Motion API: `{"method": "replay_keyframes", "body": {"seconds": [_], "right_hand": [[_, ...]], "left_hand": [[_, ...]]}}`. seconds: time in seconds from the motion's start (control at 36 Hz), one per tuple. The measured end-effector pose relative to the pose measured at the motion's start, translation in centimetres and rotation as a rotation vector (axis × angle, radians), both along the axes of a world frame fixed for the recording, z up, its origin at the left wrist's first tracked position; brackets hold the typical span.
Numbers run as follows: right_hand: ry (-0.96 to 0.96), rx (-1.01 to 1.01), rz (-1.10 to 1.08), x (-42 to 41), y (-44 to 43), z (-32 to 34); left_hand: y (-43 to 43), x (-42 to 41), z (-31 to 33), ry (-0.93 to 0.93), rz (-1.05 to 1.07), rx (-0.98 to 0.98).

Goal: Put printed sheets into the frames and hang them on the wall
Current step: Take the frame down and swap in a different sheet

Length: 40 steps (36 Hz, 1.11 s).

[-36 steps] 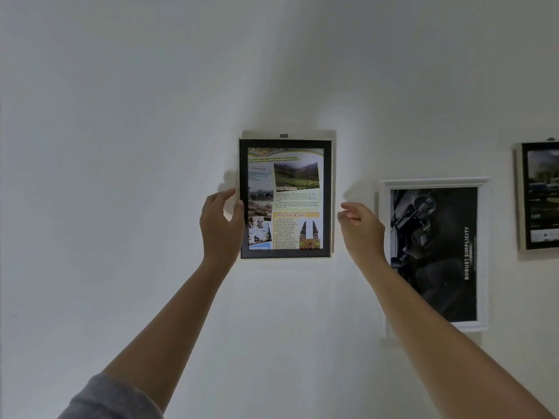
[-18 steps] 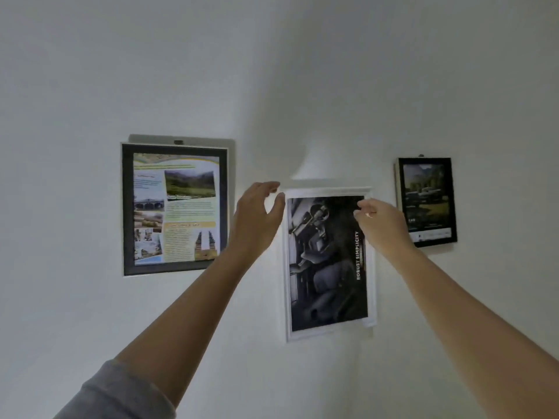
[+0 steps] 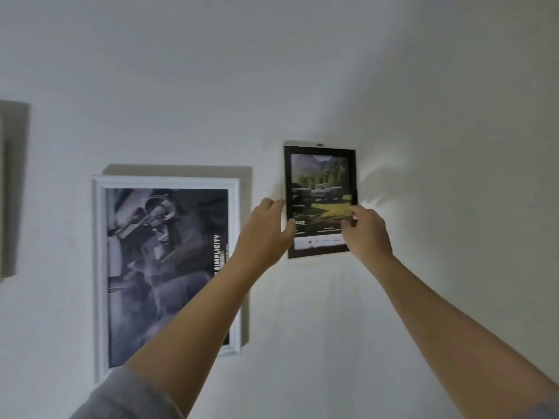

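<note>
- Since the earlier frame both hands have left the white frame and moved right to the black frame; the view has swung right with them.
- Wall: plain white, carrying every frame.
- White frame: left of the black frame, hanging, holding a grey print; the left forearm crosses its lower right corner.
- Black frame: hanging, holding a landscape print with vehicles.
- Left hand: half open, fingers at the black frame's left edge, thumb on its front.
- Right hand: fingers curled over the black frame's lower right part; the grip itself is hidden.
</note>
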State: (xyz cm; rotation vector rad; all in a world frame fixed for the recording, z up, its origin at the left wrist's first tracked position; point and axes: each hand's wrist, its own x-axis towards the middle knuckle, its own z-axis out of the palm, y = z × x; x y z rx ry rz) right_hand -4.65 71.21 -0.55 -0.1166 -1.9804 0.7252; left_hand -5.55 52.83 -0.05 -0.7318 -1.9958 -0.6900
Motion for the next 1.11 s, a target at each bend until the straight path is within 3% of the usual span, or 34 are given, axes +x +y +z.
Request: {"method": "replay_keyframes", "body": {"seconds": [0.22,0.47,0.89,1.11], "right_hand": [[0.007,-0.132,0.099,-2.9,5.0,0.3],[0.145,-0.236,0.248,-5.9,5.0,-0.5],[0.259,-0.458,0.398,-4.4,5.2,0.0],[0.244,-0.438,0.657,0.8,4.3,-2.8]], "left_hand": [[4.9,-3.0,-0.3,-0.015,0.086,0.203],[6.0,-4.5,-0.9,-0.031,0.118,0.313],[5.9,-3.2,0.4,-0.114,-0.154,0.531],[3.9,0.0,-2.0,-0.174,-0.441,0.662]]}}
